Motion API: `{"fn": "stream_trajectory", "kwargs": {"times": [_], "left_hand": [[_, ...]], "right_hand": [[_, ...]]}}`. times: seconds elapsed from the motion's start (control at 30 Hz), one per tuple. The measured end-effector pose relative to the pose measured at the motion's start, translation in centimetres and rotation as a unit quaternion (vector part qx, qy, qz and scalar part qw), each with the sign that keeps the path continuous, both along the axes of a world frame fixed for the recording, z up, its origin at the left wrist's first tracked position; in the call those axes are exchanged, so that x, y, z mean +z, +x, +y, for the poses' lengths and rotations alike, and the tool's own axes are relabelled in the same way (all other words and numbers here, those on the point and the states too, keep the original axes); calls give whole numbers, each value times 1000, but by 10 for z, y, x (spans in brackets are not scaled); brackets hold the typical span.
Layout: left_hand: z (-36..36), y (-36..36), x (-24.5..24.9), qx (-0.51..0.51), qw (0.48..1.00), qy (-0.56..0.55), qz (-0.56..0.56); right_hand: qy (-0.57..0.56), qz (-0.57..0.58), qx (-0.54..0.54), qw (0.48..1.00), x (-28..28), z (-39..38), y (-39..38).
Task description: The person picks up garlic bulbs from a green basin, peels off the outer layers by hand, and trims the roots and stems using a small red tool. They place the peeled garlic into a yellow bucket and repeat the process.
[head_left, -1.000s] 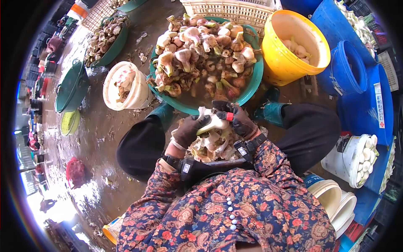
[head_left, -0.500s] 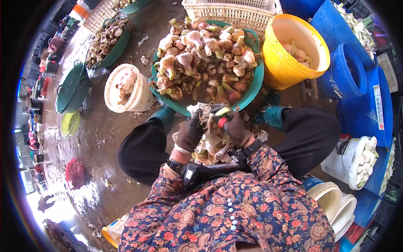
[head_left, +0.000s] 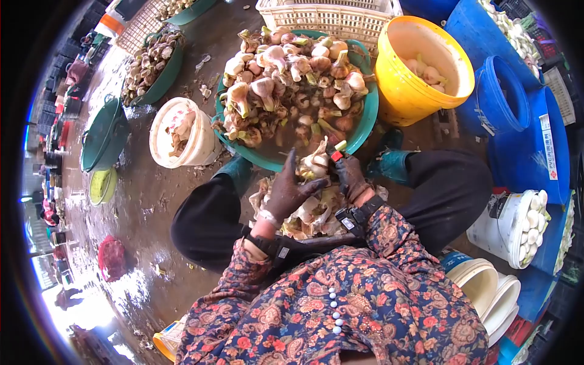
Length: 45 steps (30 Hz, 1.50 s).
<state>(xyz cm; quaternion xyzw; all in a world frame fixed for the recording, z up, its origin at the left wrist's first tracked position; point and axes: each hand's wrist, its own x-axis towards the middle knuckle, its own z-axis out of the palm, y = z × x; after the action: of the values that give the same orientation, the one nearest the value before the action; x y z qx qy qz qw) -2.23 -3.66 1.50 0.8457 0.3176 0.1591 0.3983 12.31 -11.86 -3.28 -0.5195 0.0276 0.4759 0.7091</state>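
My left hand (head_left: 288, 193), in a dark glove, is open, its thumb and fingers spread apart beside a garlic bulb (head_left: 316, 164). My gloved right hand (head_left: 351, 177) is closed around a small tool with a red part (head_left: 336, 156) and a pale green end showing above the fingers; its kind is unclear. The bulb sits between the two hands, over a heap of papery garlic skins (head_left: 322, 210) in front of my lap. Just beyond is a green tub (head_left: 372, 106) piled with unpeeled garlic bulbs (head_left: 263, 91) in murky water.
A yellow bucket (head_left: 389, 79) with a few peeled bulbs stands at the tub's right, a white bucket (head_left: 159, 143) at its left. Behind lies a cream crate (head_left: 328, 21). Blue containers (head_left: 550, 152) and a white bucket (head_left: 493, 228) of pale bulbs line my right side.
My left hand has opened from its grip on the garlic, fingers spreading. My right hand has shifted right with the red-parted tool, and a paler bulb now shows between the hands.
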Motion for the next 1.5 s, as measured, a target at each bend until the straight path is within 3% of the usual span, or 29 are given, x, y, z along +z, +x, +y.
{"fn": "stream_trajectory", "kwargs": {"times": [0.1,0.17,0.23,0.27,0.3,0.43,0.47,0.5,0.57,0.63,0.7,0.73,0.77,0.83,0.9,0.93,0.97,1.0,1.03,1.07,1.1,1.13,1.17,1.27,1.3,1.37,1.4,1.43,1.5], "left_hand": [[-1,16,7,-5,997,-58,-55],[7,13,1,-57,919,-391,-5],[22,-1,-29,-63,932,-356,38],[34,-13,-52,-96,966,-150,188],[38,-18,-57,-122,935,66,326],[32,-19,-30,-27,972,111,206],[25,-2,1,37,984,-154,79],[20,12,16,99,908,-404,-58],[18,21,5,-18,950,-303,-75],[24,14,4,9,901,-425,-83],[39,-4,-9,-3,947,-320,-29],[50,-20,-35,-63,962,-238,114],[55,-23,-26,-184,939,-30,288],[52,-25,-25,-101,936,82,326],[62,0,-21,-47,946,23,319],[67,14,-22,-46,968,-102,223],[67,25,-22,-42,967,-221,117],[61,34,-18,-43,967,-223,113],[52,42,-14,-65,940,-336,11],[43,49,-10,-86,889,-441,-88],[36,52,-7,-99,892,-436,-60],[35,49,-13,-63,884,-458,-65],[35,46,-19,-25,874,-480,-69],[46,31,-7,11,806,-569,-161],[51,25,2,4,758,-618,-211],[67,12,13,-98,820,-561,-54],[66,19,20,-114,858,-497,55],[59,22,16,-113,858,-498,54],[43,28,7,-44,905,-422,-27]], "right_hand": [[-22,13,19,999,27,0,-4],[-43,12,24,999,31,-3,-1],[-9,17,-5,1000,29,-5,1],[53,53,6,997,46,-8,1],[114,89,18,989,55,-11,1],[-10,114,-17,993,19,-2,6],[-40,58,-18,997,14,-1,5],[-40,59,-15,997,10,0,2],[-131,-187,54,972,2,2,-1],[-120,-214,41,969,-8,1,2],[-37,112,-86,989,-14,-5,14],[-46,133,-85,986,-5,-11,20],[-47,130,-83,987,-5,-16,22],[-66,129,-24,989,-5,-18,26],[-49,189,33,980,1,-28,25],[0,-29,100,995,5,-28,18],[50,-249,164,953,7,-26,16],[110,-313,148,932,1,-21,18],[107,-317,148,931,-4,-21,25],[125,-129,146,973,-1,-21,30],[139,65,138,978,10,-19,32],[38,-13,104,994,20,-17,26],[35,-10,105,994,11,-18,28],[50,234,40,970,-12,-18,33],[49,235,41,970,-11,-18,35],[104,269,100,952,-9,-21,40],[239,376,119,887,-14,-18,41],[237,377,120,887,-16,-20,41],[136,265,91,950,-5,-19,37]]}}
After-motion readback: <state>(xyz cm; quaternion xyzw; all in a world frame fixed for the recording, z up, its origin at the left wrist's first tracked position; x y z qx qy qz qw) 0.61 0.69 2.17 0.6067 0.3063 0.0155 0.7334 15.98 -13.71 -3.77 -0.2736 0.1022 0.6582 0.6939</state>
